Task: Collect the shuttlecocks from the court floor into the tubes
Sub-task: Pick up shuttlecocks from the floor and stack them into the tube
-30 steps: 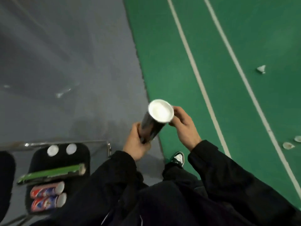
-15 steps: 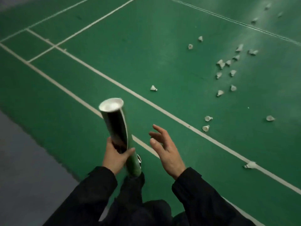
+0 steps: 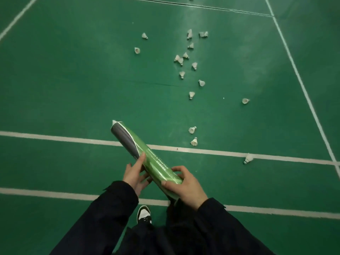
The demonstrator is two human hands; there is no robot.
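I hold a green and grey shuttlecock tube (image 3: 139,148) slanted across my front, its far end up to the left. My left hand (image 3: 135,174) grips its middle from below. My right hand (image 3: 184,183) wraps the near end. Several white shuttlecocks lie scattered on the green court floor ahead, most in a cluster (image 3: 184,57) far up the middle. Two shuttlecocks (image 3: 192,135) lie just past the nearest white line, to the right of the tube. Another shuttlecock (image 3: 248,159) rests on that line further right.
White court lines (image 3: 55,138) cross the green floor in front of me and run away on the right (image 3: 301,85). My shoe (image 3: 143,214) shows below the hands. Dark sleeves fill the bottom of the view.
My view has swung from the grey floor and chair onto the court. The tube has tipped from upright to slanted, and my right hand, free half a second ago, now grips its near end.
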